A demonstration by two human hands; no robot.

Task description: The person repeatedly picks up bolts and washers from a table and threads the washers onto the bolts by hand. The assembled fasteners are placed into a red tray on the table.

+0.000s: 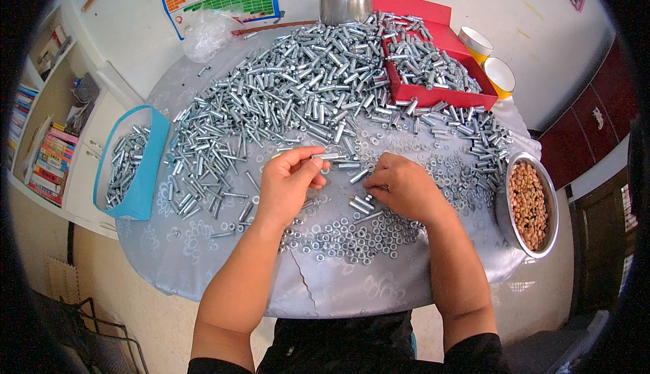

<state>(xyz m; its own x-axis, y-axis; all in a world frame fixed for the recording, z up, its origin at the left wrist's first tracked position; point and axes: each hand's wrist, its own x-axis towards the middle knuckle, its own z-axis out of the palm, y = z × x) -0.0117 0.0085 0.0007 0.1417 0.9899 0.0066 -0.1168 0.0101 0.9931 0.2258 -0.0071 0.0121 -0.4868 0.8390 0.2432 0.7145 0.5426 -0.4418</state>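
My left hand (292, 183) pinches a metal sleeve anchor bolt (329, 156) between thumb and fingers, its end pointing right. My right hand (401, 186) is low over the table with fingers curled together by a short metal sleeve (359, 176); whether it holds a small part is hidden. Between the hands lie a few metal sleeves (361, 204). Nearer to me is a spread of metal nuts (355, 239), and flat washers (452, 171) lie to the right of my right hand. A large heap of metal sleeves and bolts (304, 79) covers the far part of the table.
A blue box (159, 145) of metal parts stands at the left. At the back right is a red box (431, 101) full of sleeves. A steel bowl of peanuts (553, 206) sits at the right edge. Behind are a lidded steel pot (346, 6), plastic bag (208, 34) and two cups (499, 74).
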